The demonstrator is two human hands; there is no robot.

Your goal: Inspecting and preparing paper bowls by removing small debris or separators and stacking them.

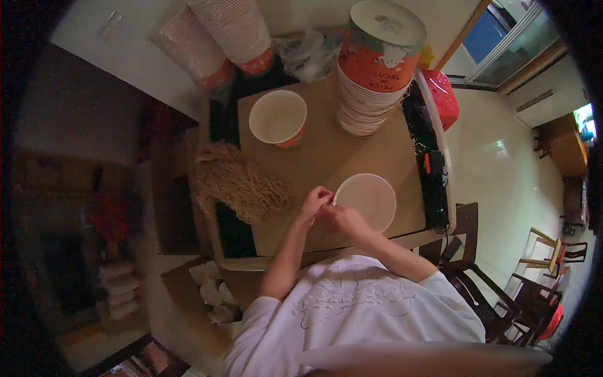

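A white-lined paper bucket stands mouth up near the table's front edge, in front of me. At its left rim my two hands meet. My left hand is closed, thumb and fingers pinched together by the rim. My right hand is also closed, its fingers curled at the same spot and partly hiding the left fingertips. What the fingers pinch is too small to make out. To the left lies a loose heap of tan twine cords. Farther back a second paper bucket, white inside and orange outside, sits mouth up.
A tall stack of orange printed paper buckets rises at the back right of the cardboard-covered table. Two plastic-wrapped stacks of buckets and a crumpled clear bag are behind. A red plastic bag hangs right; wooden chairs stand beyond.
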